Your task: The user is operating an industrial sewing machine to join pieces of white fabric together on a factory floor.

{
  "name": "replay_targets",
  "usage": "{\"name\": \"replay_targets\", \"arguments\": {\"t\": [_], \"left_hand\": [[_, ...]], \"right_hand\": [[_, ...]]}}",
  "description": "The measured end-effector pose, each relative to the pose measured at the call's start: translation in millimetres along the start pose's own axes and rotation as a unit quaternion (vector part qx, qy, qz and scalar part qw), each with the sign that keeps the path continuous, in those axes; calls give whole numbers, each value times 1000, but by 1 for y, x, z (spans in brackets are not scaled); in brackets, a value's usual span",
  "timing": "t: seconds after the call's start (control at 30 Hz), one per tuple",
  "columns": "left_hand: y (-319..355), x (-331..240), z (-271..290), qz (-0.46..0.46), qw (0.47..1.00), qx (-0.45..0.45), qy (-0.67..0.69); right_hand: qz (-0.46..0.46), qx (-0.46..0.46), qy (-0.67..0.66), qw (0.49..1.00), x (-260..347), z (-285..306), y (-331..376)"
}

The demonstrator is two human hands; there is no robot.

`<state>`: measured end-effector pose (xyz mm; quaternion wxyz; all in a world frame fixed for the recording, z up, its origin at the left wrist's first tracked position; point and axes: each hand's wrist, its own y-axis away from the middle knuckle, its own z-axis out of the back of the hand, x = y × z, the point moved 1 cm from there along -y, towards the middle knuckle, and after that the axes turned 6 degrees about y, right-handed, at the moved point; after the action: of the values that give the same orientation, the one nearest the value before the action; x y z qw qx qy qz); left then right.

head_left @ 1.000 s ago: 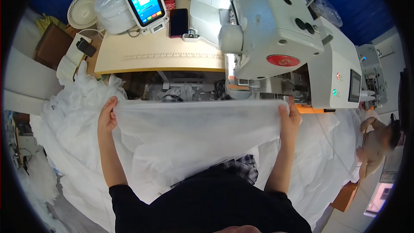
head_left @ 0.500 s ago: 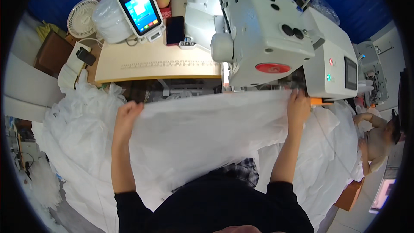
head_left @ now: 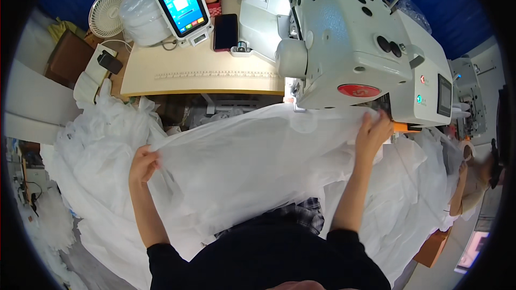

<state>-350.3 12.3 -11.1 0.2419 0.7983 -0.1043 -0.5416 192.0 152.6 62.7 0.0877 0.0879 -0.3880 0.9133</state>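
Observation:
A wide piece of sheer white fabric stretches between my hands, across the front of a large white sewing machine. My left hand pinches its edge at the left, fingers closed, beside a heap of the same cloth. Close to the machine's right side, my right hand grips the far edge, with thumb and fingers bent around it. Part of the fabric's far edge lies under the machine head, by the presser foot. Which layers the fingers hold cannot be made out.
A wooden table with a ruler strip carries a lit touch panel and a phone. A white fan stands far left. Gathered white cloth heaps at the left. Another person handles fabric at far right.
My left hand has moved left and nearer to me, and the fabric's left edge has dropped with it. My right hand has shifted slightly right. The fabric now reaches the presser foot.

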Motion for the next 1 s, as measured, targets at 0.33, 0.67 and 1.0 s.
{"name": "replay_targets", "arguments": {"t": [0.33,0.67,1.0], "left_hand": [[58,9,21,-137,969,-142,-151],[-9,-4,2,-417,780,-311,-348],[-36,5,-30,-43,993,-33,-106]], "right_hand": [[122,74,-126,982,56,26,16],[45,310,-117,943,80,25,26],[-310,356,-611,635,-18,45,49]]}}
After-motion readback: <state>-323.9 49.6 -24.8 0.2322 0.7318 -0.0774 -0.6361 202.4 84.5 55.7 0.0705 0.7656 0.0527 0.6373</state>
